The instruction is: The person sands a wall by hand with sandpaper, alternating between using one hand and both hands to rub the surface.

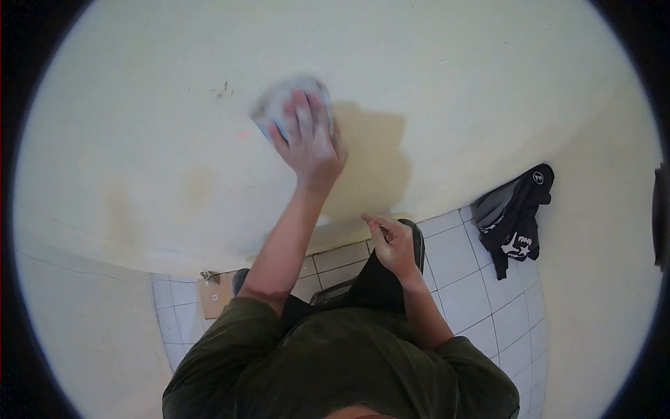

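Observation:
My left hand (312,143) presses a crumpled whitish cloth (279,94) flat against the pale yellow wall (453,91), its fingers lying over the cloth. The cloth is blurred at its edges. Lower down and to the right, my right hand (392,244) is held above my leg, empty, with its fingers stretched out and touching nothing. Small dark marks (223,89) show on the wall just left of the cloth, and a faint pink mark (242,135) lies below them.
A dark jacket (516,216) with white print lies at the right, where the wall meets the white tiled floor (457,262). At the lower left, a brown cardboard piece (216,300) rests on the tiles beside a small object (208,275) with a thin wire (105,274).

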A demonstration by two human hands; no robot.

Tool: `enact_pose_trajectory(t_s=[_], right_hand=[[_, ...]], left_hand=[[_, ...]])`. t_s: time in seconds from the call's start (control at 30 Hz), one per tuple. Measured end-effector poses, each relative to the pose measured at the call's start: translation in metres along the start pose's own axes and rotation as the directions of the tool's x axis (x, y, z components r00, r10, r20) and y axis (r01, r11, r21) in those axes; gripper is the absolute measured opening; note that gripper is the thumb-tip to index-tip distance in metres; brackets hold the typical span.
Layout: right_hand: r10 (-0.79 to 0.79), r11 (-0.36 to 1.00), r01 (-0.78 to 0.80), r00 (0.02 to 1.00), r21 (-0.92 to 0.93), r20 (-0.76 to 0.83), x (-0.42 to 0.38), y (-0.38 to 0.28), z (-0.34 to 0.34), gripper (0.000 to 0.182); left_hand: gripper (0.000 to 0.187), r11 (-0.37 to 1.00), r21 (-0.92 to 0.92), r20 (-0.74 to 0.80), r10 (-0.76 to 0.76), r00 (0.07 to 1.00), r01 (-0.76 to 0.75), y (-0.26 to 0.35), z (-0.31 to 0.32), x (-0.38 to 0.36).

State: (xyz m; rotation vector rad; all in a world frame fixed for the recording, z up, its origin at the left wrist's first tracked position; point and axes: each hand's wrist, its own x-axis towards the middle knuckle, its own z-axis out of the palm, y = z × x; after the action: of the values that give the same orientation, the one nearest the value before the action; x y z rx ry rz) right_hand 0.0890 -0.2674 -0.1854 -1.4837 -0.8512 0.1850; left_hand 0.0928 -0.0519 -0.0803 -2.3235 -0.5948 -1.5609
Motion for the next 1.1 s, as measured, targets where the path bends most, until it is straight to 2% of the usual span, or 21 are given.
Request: enact_pose_trajectory(t_s=[0.1,0.13,0.17,0.27,0.33,0.43,0.47,0.57,0.63,0.7,0.73,0.8,0.83,0.9,0.97,1.03,1.1], right_hand=[[0.026,0.999,-0.025,0.999,-0.041,0.045,-0.001,-0.007,0.002,0.020],[0.037,0.999,-0.035,0.998,-0.037,0.051,-0.003,-0.008,0.001,0.020],[0.044,0.999,-0.042,0.997,-0.034,0.056,-0.004,-0.009,0.001,0.020],[0.018,1.000,-0.018,0.999,0.010,0.031,-0.006,-0.002,0.000,0.020],[0.031,0.999,-0.032,0.999,0.023,0.040,-0.012,0.005,-0.003,0.021],[0.044,0.999,-0.044,0.999,0.001,0.030,-0.005,0.009,-0.007,0.021],[0.024,1.000,-0.024,1.000,-0.005,0.013,-0.003,0.007,-0.006,0.021],[-0.002,1.000,0.002,1.000,-0.028,-0.002,0.006,-0.004,-0.004,0.021],[-0.004,0.999,0.004,1.000,-0.033,0.000,0.006,-0.006,-0.004,0.021],[-0.013,0.999,0.013,1.000,-0.029,-0.004,0.005,-0.002,-0.003,0.021],[-0.002,1.000,0.002,1.000,-0.031,-0.005,0.004,-0.002,-0.003,0.021],[0.017,0.999,-0.017,1.000,-0.031,-0.014,-0.002,0.000,-0.005,0.021],[0.010,0.999,-0.010,1.000,-0.042,-0.017,-0.003,0.004,-0.006,0.020],[-0.002,0.998,0.001,1.000,-0.068,-0.022,-0.006,0.015,-0.010,0.020],[0.052,0.996,-0.053,0.999,-0.074,-0.004,-0.010,0.014,-0.014,0.020],[0.067,0.994,-0.067,0.998,-0.088,0.005,-0.005,0.009,-0.015,0.020],[0.051,0.993,-0.052,0.999,-0.110,-0.007,0.000,0.000,-0.014,0.021]], left_hand=[[0.061,0.986,-0.006,0.187,0.163,0.969,-0.165,-0.010,0.041,-0.136],[0.060,0.985,-0.147,0.406,0.141,0.903,-0.088,-0.013,0.041,-0.181],[0.058,0.965,-0.263,0.601,0.149,0.785,0.018,-0.015,0.038,-0.212],[0.053,0.993,-0.107,0.523,0.095,0.847,-0.046,-0.010,0.029,-0.237],[0.056,0.995,-0.088,0.321,0.069,0.945,-0.043,0.006,0.022,-0.141],[0.063,0.988,-0.143,0.057,-0.051,0.997,0.058,0.014,-0.009,0.003],[0.063,0.980,-0.168,-0.016,-0.109,0.994,0.105,0.016,-0.021,0.036],[0.062,0.985,-0.149,-0.080,-0.102,0.992,0.089,0.012,-0.027,0.066],[0.060,1.000,-0.016,-0.047,-0.008,0.999,0.008,0.006,-0.002,0.018],[0.057,0.996,0.045,0.045,0.080,0.996,-0.082,0.003,0.023,-0.067],[0.057,0.991,-0.004,0.231,0.129,0.964,-0.132,-0.005,0.034,-0.124],[0.052,0.983,0.007,0.452,0.160,0.878,-0.183,-0.009,0.030,-0.202],[0.054,0.990,-0.033,0.470,0.137,0.872,-0.138,-0.009,0.024,-0.207],[0.057,0.993,-0.113,0.510,0.094,0.855,-0.042,-0.007,0.020,-0.208],[0.059,0.989,-0.144,0.441,0.090,0.893,-0.029,0.002,0.012,-0.145],[0.062,0.988,-0.127,0.159,0.109,0.981,-0.089,0.007,0.001,-0.057],[0.061,0.987,-0.144,0.060,-0.065,0.996,0.073,0.013,-0.024,0.022]])
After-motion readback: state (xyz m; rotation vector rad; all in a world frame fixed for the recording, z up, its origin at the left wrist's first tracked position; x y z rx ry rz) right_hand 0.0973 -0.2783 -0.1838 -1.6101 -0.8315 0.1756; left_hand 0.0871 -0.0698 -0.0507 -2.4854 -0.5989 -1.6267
